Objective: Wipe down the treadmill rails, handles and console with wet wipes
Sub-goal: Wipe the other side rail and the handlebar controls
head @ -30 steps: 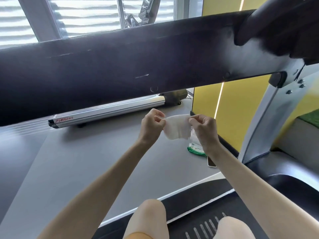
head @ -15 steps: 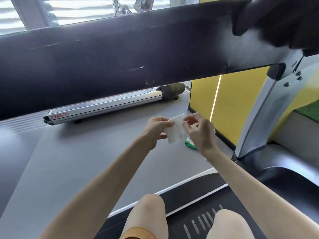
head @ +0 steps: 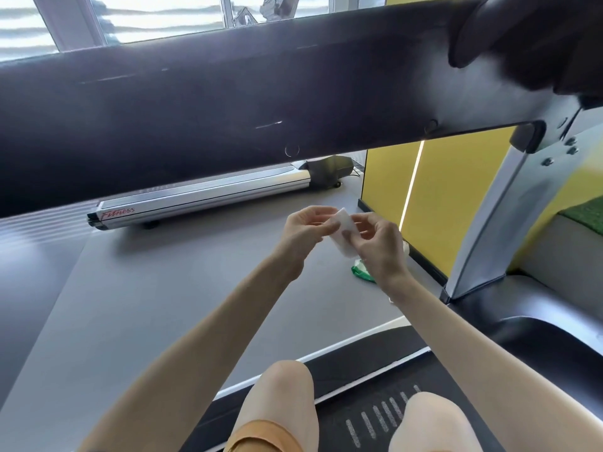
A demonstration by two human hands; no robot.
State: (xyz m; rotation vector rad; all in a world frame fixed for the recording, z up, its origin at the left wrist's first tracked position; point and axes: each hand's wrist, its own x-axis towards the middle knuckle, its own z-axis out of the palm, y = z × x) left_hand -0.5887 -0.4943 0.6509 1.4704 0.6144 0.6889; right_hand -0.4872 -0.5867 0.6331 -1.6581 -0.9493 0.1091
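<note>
Right now both hands, left hand point(head: 305, 228) & right hand point(head: 375, 243), pinch the folded wet wipe point(head: 342, 231) btwn them below the treadmill rail point(head: 228, 125); limp, damp, light — prob best gripped at edges.

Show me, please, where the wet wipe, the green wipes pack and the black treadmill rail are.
wet wipe point(head: 345, 233): head view, middle of the folded white sheet.
green wipes pack point(head: 360, 273): head view, its exposed green corner.
black treadmill rail point(head: 228, 125): head view, middle of its broad face.
</note>
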